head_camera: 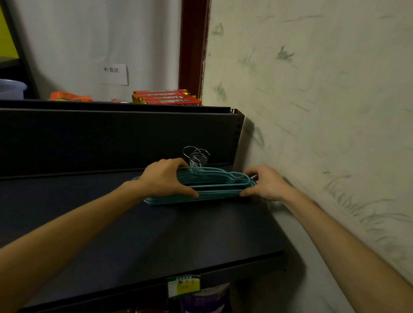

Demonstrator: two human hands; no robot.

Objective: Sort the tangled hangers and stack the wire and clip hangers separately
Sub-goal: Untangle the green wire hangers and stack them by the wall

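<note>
head view: left hand (166,179) and right hand (264,183) grip a teal hanger stack (213,189), fingers curled round its ends; hooks (195,156) may snag on lifting

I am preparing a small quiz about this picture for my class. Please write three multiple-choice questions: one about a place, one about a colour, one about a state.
1. Where does the stack of hangers lie?
A. on the dark shelf, near the wall
B. in the blue basin
C. on the floor

2. What colour are the hanger bodies?
A. red
B. teal
C. white

3. How do the hands meet the stack?
A. both hang away from it
B. only the left touches it
C. the left hand grips one side, the right hand grips the other end

Answers: 1 A, the stack rests on the shelf by the wall. 2 B, the bodies are teal with silver hooks. 3 C, both hands curl round the stack.
</note>
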